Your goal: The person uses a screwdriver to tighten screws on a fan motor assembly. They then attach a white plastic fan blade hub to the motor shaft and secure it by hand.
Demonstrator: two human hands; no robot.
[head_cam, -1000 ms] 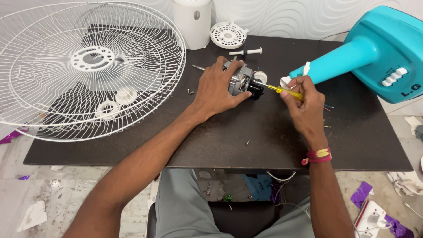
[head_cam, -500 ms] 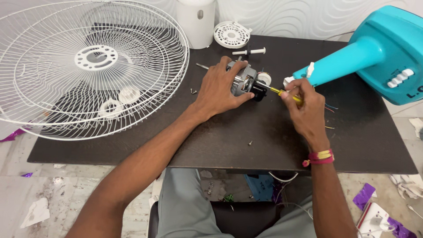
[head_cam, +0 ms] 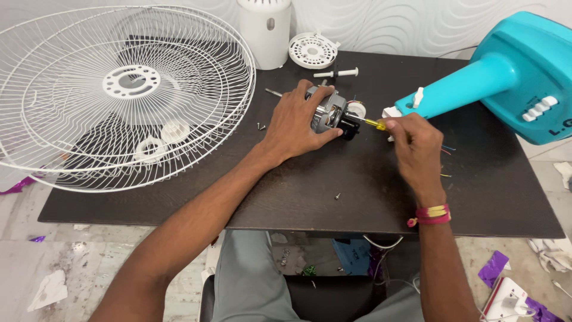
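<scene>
Metal fan motor (head_cam: 329, 111) sits clamped under the left hand (head_cam: 296, 125); right hand (head_cam: 417, 146) pinches a yellow screwdriver (head_cam: 374, 123) beside it, whose tip could slip if tilted.

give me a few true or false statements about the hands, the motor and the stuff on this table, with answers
1. The left hand rests on the fan motor. True.
2. The right hand holds a hammer. False: it holds a yellow-handled screwdriver pointed at the motor.
3. The white fan grille lies to the left of the motor. True.
4. The turquoise fan stand lies on the floor. False: it lies on the dark table, at its right end.
5. A loose screw lies on the table near the person. True.
</scene>
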